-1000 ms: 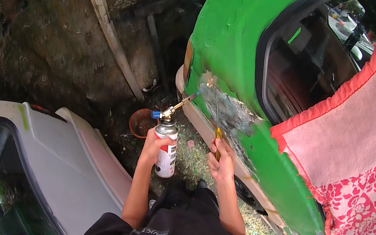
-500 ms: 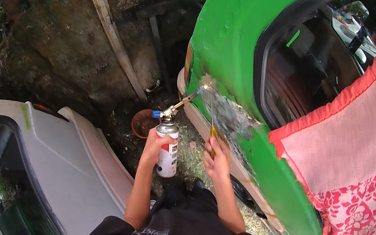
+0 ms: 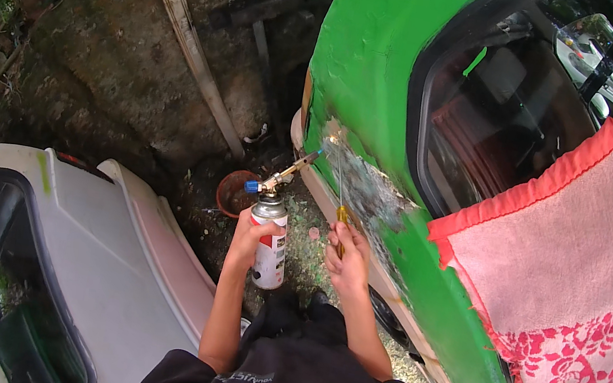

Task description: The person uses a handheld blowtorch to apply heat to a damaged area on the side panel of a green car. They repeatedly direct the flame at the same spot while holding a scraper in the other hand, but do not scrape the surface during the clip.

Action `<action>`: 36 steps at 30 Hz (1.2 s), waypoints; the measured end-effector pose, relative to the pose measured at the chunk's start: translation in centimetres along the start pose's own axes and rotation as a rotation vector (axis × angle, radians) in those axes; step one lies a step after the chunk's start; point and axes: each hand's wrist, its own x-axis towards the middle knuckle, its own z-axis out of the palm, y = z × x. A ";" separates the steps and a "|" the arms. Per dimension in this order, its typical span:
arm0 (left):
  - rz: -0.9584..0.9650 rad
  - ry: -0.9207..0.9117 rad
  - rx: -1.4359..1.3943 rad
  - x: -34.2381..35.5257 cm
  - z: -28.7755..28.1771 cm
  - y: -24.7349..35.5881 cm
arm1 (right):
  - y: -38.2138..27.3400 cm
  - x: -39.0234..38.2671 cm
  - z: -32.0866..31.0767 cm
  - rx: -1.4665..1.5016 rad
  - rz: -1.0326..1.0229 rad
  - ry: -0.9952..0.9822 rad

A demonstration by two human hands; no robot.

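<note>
My left hand [image 3: 246, 241] grips a white-and-red gas canister [image 3: 271, 260] upright, with a brass blowtorch head [image 3: 282, 176] and blue knob on top. The nozzle points up and right at a scraped, scorched patch [image 3: 369, 189] on the green car body [image 3: 368, 45], with a small bluish glow at its tip. My right hand [image 3: 347, 256] is closed on the yellow handle of a screwdriver-like tool [image 3: 342, 220], whose thin metal shaft reaches up to the top of the bare patch, close by the nozzle. Whether the shaft tip touches the surface is hard to tell.
A pale car [image 3: 123, 235] stands at lower left. A red-brown bucket [image 3: 233, 187] sits on the debris-strewn ground. A long wooden board [image 3: 193, 49] leans by the stained wall [image 3: 87, 60]. A pink patterned cloth [image 3: 581, 227] hangs over the car's window edge at right.
My right hand and the tool have shifted left over the last second. The bright spot at the patch top half a second ago has faded. The view has moved slightly.
</note>
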 end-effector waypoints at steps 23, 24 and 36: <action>0.044 -0.004 0.038 0.4 -1.4 -0.5 | 0.4 0.7 0.8 -0.045 -0.009 0.009; 0.035 -0.020 0.040 0.7 -1.4 -0.4 | 0.4 0.5 0.7 -0.043 -0.011 0.024; -0.054 -0.104 -0.003 1.8 -2.0 1.1 | 1.0 -0.6 1.4 -0.028 -0.037 0.076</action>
